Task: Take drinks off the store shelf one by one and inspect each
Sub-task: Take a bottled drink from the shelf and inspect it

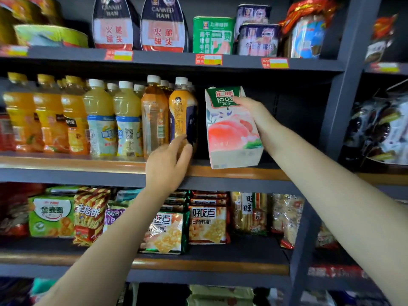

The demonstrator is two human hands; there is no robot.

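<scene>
— So, where is the drink?

— The peach juice carton is in the right hand, tilted, its base just above the front lip of the middle shelf. The fingers curl round its green top from the side.

— And the other hand?

— The left hand reaches to the orange bottle with the dark label; thumb and fingers are spread round its lower part, touching or nearly so, I cannot tell which.

— How would you handle it?

— I'd support the carton's base, since a top-only grip lets it swing, and close fully on one bottle before lifting.

— Counts?

— One carton; seven bottles in the front row, more behind. Above, two canned ham tins.
</scene>
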